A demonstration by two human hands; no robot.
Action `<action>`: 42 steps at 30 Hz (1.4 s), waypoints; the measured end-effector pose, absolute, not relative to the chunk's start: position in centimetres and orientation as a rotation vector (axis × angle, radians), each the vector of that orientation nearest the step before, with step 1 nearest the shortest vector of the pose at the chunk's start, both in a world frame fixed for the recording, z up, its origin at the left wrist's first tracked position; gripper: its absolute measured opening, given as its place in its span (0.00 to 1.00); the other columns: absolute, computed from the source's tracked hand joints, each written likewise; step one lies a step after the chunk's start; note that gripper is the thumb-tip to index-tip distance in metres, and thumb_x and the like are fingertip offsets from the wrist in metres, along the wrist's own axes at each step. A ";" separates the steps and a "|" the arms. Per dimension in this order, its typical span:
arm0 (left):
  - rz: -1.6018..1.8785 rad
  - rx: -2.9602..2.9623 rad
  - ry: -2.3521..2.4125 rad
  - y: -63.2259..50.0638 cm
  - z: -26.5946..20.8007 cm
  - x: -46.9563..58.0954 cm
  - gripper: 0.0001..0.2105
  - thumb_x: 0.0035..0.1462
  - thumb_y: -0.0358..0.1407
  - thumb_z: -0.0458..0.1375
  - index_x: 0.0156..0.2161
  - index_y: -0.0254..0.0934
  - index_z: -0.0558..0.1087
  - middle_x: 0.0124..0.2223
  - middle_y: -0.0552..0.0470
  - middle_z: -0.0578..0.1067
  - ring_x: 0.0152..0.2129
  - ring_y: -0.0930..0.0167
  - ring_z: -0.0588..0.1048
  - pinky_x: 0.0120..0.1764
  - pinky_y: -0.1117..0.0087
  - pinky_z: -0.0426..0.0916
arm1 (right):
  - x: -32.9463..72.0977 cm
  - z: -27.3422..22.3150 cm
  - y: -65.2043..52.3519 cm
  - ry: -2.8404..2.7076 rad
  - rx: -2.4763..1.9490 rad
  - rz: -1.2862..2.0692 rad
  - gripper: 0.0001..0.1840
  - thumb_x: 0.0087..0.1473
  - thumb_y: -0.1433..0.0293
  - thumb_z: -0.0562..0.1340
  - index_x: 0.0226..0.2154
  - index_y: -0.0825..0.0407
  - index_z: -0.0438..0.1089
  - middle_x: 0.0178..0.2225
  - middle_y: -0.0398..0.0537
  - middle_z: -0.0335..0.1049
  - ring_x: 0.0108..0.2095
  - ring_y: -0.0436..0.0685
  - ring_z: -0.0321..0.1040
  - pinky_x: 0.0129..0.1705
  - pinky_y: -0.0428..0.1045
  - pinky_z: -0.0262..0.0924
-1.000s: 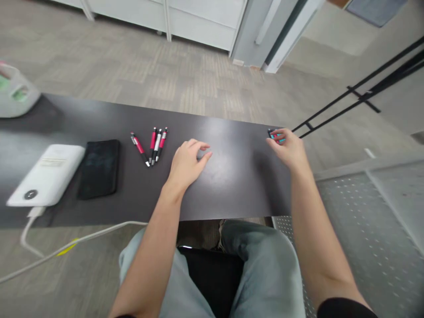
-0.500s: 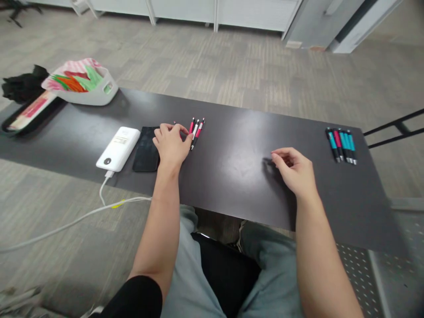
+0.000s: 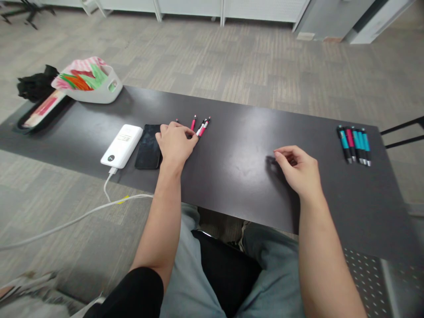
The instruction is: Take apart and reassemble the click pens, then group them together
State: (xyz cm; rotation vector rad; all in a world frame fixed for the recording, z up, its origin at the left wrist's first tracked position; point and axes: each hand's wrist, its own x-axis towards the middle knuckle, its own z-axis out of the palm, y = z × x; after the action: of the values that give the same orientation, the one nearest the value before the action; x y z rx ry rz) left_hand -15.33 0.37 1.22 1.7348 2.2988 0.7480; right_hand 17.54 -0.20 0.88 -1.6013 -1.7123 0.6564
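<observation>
My left hand (image 3: 175,143) lies fingers-down on a small group of red-and-white pens (image 3: 202,126) at the far middle of the dark table (image 3: 238,145). Its fingertips pinch the lower end of one red pen (image 3: 194,121), which points away from the other two. The pens' near ends are hidden under the hand. My right hand (image 3: 298,170) rests on the table to the right, fingers loosely curled and holding nothing. Several teal and pink pens (image 3: 356,143) lie side by side near the table's far right corner, well away from both hands.
A black phone (image 3: 149,145) and a white power bank (image 3: 122,145) with a white cable (image 3: 82,216) lie just left of my left hand. A grey basket of colourful items (image 3: 89,84) and a black tray (image 3: 36,115) stand at the far left.
My right hand left the teal pens at the far right corner and came back to the table's middle. My left hand moved left onto the red pens and has shifted one apart.
</observation>
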 end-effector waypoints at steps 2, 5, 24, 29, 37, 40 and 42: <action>0.722 1.755 2.300 0.4 1.5 -15.2 0.12 0.59 0.44 0.64 0.37 0.38 0.85 0.49 0.36 0.75 0.51 0.40 0.65 0.50 0.34 0.58 | 17.7 0.7 -0.1 -1.720 -1.583 0.652 0.03 0.59 0.62 0.64 0.33 0.41 0.74 0.31 0.49 0.75 0.32 0.66 0.72 0.38 0.62 0.68; 0.700 1.780 2.316 0.5 1.5 -15.1 0.13 0.59 0.44 0.64 0.37 0.36 0.85 0.47 0.36 0.77 0.49 0.43 0.66 0.50 0.37 0.59 | 17.8 0.5 0.0 -1.729 -1.562 0.689 0.03 0.59 0.61 0.65 0.33 0.40 0.73 0.31 0.49 0.75 0.31 0.66 0.71 0.38 0.63 0.67; 1.088 1.487 1.219 1.1 1.6 -7.9 0.09 0.64 0.41 0.63 0.45 0.39 0.75 0.43 0.49 0.79 0.35 0.65 0.81 0.44 0.63 0.76 | 17.2 -0.3 -0.4 -1.632 -1.346 0.881 0.19 0.66 0.52 0.62 0.57 0.31 0.62 0.45 0.44 0.75 0.38 0.63 0.74 0.47 0.66 0.74; 0.946 1.430 1.025 0.2 1.1 -3.3 0.12 0.66 0.47 0.63 0.49 0.44 0.76 0.49 0.50 0.80 0.38 0.63 0.83 0.44 0.62 0.76 | 16.9 0.2 -0.3 -1.469 -1.176 0.997 0.30 0.62 0.52 0.66 0.61 0.29 0.53 0.52 0.43 0.74 0.43 0.62 0.77 0.56 0.65 0.72; 0.882 1.332 0.928 -0.2 -0.2 -0.2 0.10 0.65 0.46 0.64 0.45 0.43 0.76 0.43 0.52 0.81 0.38 0.65 0.82 0.46 0.61 0.77 | 18.5 0.7 0.1 -1.414 -1.270 1.063 0.30 0.59 0.49 0.69 0.56 0.33 0.56 0.40 0.41 0.74 0.43 0.62 0.77 0.49 0.62 0.76; 0.924 1.376 1.052 0.0 -0.3 -0.7 0.13 0.67 0.50 0.62 0.43 0.43 0.77 0.40 0.51 0.81 0.37 0.65 0.81 0.46 0.61 0.77 | 19.1 0.3 0.4 -1.371 -1.236 0.994 0.26 0.62 0.50 0.67 0.54 0.36 0.56 0.38 0.42 0.71 0.41 0.61 0.75 0.52 0.61 0.75; 0.963 1.386 1.115 0.0 -0.3 -1.0 0.14 0.67 0.52 0.60 0.42 0.43 0.78 0.40 0.51 0.81 0.35 0.65 0.80 0.45 0.61 0.77 | 19.3 0.0 0.7 -1.317 -1.202 0.914 0.24 0.64 0.52 0.65 0.54 0.39 0.55 0.37 0.42 0.69 0.42 0.61 0.75 0.52 0.60 0.74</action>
State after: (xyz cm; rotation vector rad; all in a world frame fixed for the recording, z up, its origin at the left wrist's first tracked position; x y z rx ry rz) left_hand -1.04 -0.01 -0.29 1.3861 1.1148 0.9628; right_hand 19.31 0.65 0.01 -1.2019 -1.3166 0.9140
